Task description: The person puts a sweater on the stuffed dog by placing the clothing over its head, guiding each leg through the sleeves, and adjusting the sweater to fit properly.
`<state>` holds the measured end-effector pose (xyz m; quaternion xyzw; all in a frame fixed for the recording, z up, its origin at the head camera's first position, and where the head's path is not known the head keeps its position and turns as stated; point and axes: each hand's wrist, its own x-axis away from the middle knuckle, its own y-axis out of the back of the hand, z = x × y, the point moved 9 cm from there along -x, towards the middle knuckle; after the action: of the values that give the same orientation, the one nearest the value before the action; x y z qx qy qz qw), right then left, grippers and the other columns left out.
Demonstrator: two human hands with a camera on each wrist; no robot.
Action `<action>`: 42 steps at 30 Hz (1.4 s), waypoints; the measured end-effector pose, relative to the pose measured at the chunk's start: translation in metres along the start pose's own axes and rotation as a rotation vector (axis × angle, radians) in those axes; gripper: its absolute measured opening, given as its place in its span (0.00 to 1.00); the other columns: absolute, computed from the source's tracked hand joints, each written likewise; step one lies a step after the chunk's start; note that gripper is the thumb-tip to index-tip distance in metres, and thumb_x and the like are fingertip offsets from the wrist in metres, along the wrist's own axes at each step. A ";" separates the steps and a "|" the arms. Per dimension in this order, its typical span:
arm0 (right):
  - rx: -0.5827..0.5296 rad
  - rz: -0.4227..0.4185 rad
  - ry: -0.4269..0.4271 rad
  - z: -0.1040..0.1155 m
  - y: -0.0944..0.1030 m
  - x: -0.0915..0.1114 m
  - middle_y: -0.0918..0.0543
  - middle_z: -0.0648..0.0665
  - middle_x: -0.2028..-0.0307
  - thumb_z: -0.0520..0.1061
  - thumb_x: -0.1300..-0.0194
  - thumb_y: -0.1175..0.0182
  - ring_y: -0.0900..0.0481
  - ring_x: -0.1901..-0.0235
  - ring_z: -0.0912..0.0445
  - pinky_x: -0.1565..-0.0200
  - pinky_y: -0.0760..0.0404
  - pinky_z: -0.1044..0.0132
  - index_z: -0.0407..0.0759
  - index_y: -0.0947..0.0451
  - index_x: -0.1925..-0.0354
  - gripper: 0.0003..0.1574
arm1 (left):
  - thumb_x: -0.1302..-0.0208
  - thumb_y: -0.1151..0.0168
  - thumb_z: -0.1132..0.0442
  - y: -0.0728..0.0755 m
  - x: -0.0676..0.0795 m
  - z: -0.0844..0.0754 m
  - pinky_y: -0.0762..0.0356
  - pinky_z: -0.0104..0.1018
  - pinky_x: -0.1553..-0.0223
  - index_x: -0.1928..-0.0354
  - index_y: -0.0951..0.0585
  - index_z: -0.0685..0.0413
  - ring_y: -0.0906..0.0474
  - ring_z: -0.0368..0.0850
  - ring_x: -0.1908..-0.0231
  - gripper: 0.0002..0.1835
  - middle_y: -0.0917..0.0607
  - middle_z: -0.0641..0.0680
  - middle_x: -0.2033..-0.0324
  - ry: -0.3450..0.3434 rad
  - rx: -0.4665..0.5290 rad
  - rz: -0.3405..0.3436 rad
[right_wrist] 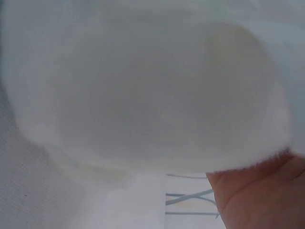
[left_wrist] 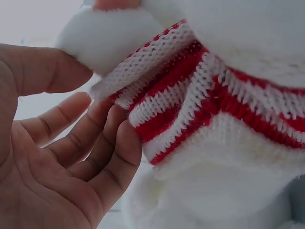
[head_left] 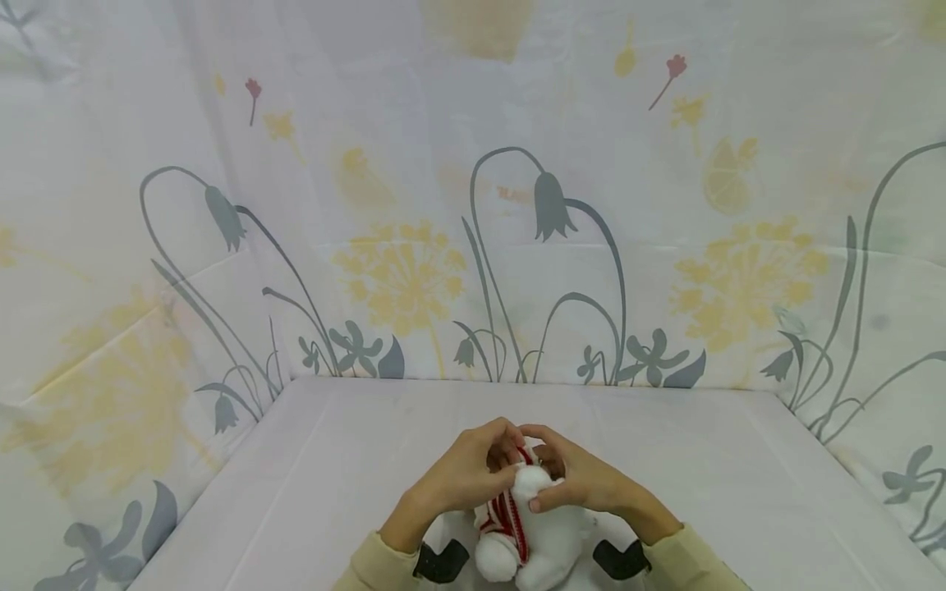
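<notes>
A white plush toy (head_left: 556,546) wearing a red-and-white striped knitted sweater (head_left: 507,519) is at the near middle of the table. In the head view my left hand (head_left: 464,469) curls about the sweater's side of the toy. Close up in the left wrist view, the left fingers (left_wrist: 127,143) hold the sweater's sleeve edge (left_wrist: 157,105), the thumb beside a round white paw (left_wrist: 107,40). My right hand (head_left: 587,478) grips the toy from the other side, thumb over white plush. White fur fills most of the right wrist view, hiding the right fingertips.
The toy is on a white table (head_left: 355,427). Behind it and along the sides hangs a pale cloth (head_left: 414,123) printed with grey and yellow flowers. Black wrist straps (head_left: 442,562) show below both hands.
</notes>
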<state>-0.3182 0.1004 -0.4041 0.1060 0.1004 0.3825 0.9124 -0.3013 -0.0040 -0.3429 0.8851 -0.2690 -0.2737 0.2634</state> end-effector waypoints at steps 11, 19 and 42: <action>0.069 -0.065 0.102 0.013 0.003 0.000 0.20 0.37 0.59 0.39 0.46 0.32 0.20 0.64 0.49 0.66 0.19 0.55 0.46 0.43 0.34 0.45 | 0.38 0.39 0.62 0.002 0.000 0.001 0.24 0.30 0.65 0.54 0.24 0.56 0.24 0.36 0.69 0.12 0.22 0.44 0.69 0.000 0.018 0.023; 0.218 -0.271 0.156 0.025 0.015 0.003 0.23 0.41 0.60 0.32 0.54 0.31 0.24 0.64 0.51 0.63 0.22 0.60 0.53 0.42 0.32 0.54 | 0.41 0.35 0.67 0.008 -0.003 -0.005 0.22 0.37 0.58 0.53 0.27 0.58 0.24 0.41 0.64 0.16 0.22 0.51 0.65 -0.047 -0.041 -0.054; 0.312 -0.202 -0.016 0.006 0.013 0.005 0.31 0.38 0.38 0.41 0.50 0.31 0.28 0.51 0.49 0.57 0.24 0.61 0.66 0.56 0.27 0.62 | 0.51 0.28 0.67 -0.009 -0.001 0.014 0.29 0.31 0.56 0.26 0.49 0.46 0.28 0.36 0.59 0.53 0.25 0.50 0.44 0.028 -0.213 0.067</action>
<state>-0.3219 0.1129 -0.3952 0.2383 0.1614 0.2680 0.9194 -0.3078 -0.0019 -0.3581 0.8463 -0.2644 -0.2792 0.3686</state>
